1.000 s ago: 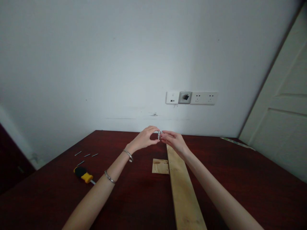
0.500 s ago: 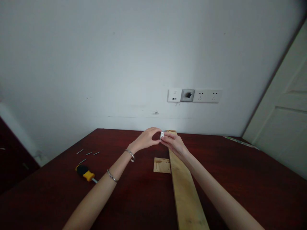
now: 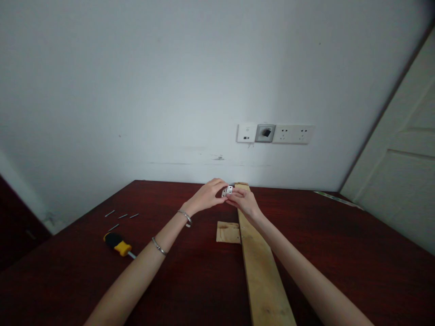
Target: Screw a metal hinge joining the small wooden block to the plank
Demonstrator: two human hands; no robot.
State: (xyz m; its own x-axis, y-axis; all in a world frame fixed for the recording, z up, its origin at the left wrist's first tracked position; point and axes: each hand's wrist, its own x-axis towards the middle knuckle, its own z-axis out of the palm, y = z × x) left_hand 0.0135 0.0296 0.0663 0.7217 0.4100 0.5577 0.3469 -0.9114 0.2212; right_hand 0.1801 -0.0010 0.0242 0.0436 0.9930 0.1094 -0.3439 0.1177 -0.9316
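Note:
Above the far part of the table, both hands meet at a small silver metal bracket (image 3: 229, 190). It has two flat leaves at an angle, with dark holes in them; whether they are hinged I cannot tell. From the left, my left hand (image 3: 205, 196) pinches it between curved fingers and thumb. My right hand (image 3: 245, 202) grips its right side with the fingertips. Below and partly behind my right hand lies a long wooden plank (image 3: 260, 262). A small wooden board (image 3: 228, 232) touches or lies against the plank's left edge.
A yellow and black screwdriver (image 3: 118, 245) lies on the dark red table (image 3: 190, 280) at the left, near several screws (image 3: 123, 216). Wall sockets (image 3: 295, 134) sit above the table's back edge. A pale strip (image 3: 338, 199) lies at the back right, near a white door (image 3: 404, 167).
The bracket has turned in my fingers, so its left leaf and more holes show. Both hands stay nearly in place, and the view has shifted slightly.

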